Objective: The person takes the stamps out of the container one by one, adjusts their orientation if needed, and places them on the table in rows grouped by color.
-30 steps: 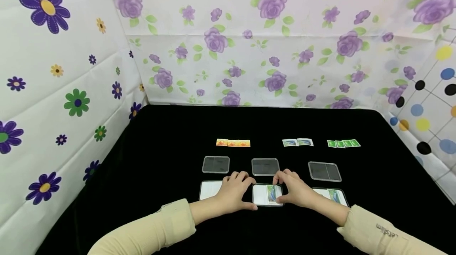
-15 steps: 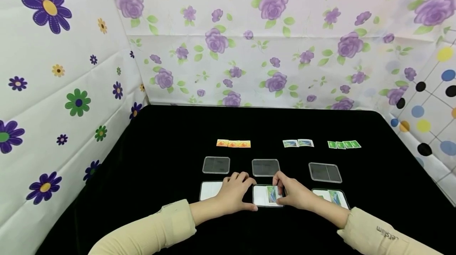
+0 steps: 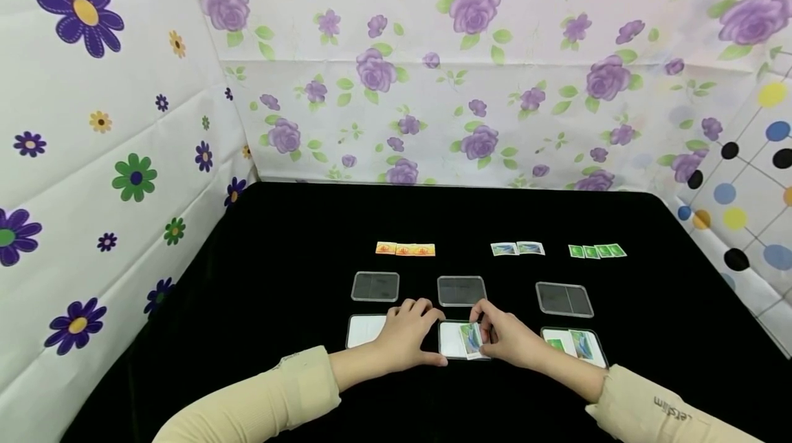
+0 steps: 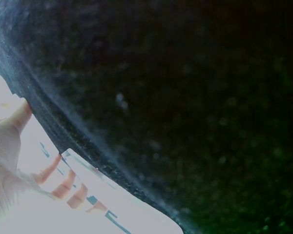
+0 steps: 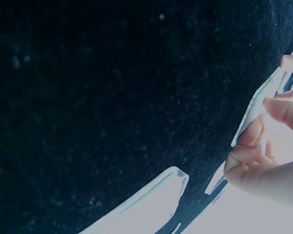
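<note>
A shallow case (image 3: 450, 340) with a white inside lies before me in the head view. My left hand (image 3: 405, 336) holds its left end, index finger and thumb at the two corners. My right hand (image 3: 510, 336) pinches a small blue-green picture card (image 3: 470, 338), like a stamp, by its right side. The card sits slightly tilted over the case's right half. In the right wrist view, the right thumb and fingers are at the case's edge, and the card is lost in glare. In the left wrist view, glare washes out what lies beside the left fingers.
Similar white-lined cases lie left (image 3: 365, 330) and right (image 3: 597, 353), the right one bearing green and blue cards. Three clear lids (image 3: 375, 287) form a row behind. Farther back lie orange cards (image 3: 405, 250), blue cards (image 3: 530, 248) and green cards (image 3: 597, 251).
The picture card has shifted slightly left and tilted, with the right hand's fingers drawing left along with it. The left hand stays in place on the case.
</note>
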`<control>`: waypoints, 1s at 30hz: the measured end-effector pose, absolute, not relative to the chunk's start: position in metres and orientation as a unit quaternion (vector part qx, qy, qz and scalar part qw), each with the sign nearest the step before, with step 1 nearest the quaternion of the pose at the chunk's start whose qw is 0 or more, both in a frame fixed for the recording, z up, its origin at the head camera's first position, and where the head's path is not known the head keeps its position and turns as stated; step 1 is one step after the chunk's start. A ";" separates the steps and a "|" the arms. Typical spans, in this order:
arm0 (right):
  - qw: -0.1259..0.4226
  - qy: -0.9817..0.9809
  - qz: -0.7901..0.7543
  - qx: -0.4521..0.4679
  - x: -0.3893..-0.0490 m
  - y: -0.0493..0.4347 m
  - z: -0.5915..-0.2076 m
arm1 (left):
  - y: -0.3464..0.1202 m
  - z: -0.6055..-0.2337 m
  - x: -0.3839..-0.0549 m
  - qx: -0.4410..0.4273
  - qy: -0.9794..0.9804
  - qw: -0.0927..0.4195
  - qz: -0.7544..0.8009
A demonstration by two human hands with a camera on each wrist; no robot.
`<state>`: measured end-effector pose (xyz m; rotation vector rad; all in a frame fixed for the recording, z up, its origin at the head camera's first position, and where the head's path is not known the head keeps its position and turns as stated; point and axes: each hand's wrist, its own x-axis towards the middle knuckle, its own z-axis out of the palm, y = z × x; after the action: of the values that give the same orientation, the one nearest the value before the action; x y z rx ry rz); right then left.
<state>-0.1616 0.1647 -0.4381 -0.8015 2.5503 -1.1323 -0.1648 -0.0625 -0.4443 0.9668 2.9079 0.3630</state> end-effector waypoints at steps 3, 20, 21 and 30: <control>0.111 0.871 -0.392 -0.274 -0.161 0.165 -0.439 | -0.063 -0.444 -0.165 0.313 0.942 0.027 0.117; 0.193 0.808 -0.511 -0.221 -0.165 0.173 -0.441 | -0.062 -0.443 -0.164 0.307 0.945 0.033 0.112; 0.198 0.806 -0.514 -0.216 -0.165 0.173 -0.441 | -0.062 -0.443 -0.164 0.307 0.945 0.033 0.112; 0.225 0.801 -0.528 -0.171 -0.167 0.176 -0.434 | -0.062 -0.444 -0.165 0.310 0.943 0.032 0.112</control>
<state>-0.1674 0.1755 -0.4336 -0.4715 2.2080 -1.4573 -0.1652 -0.0620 -0.4443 0.9555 2.9046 0.3448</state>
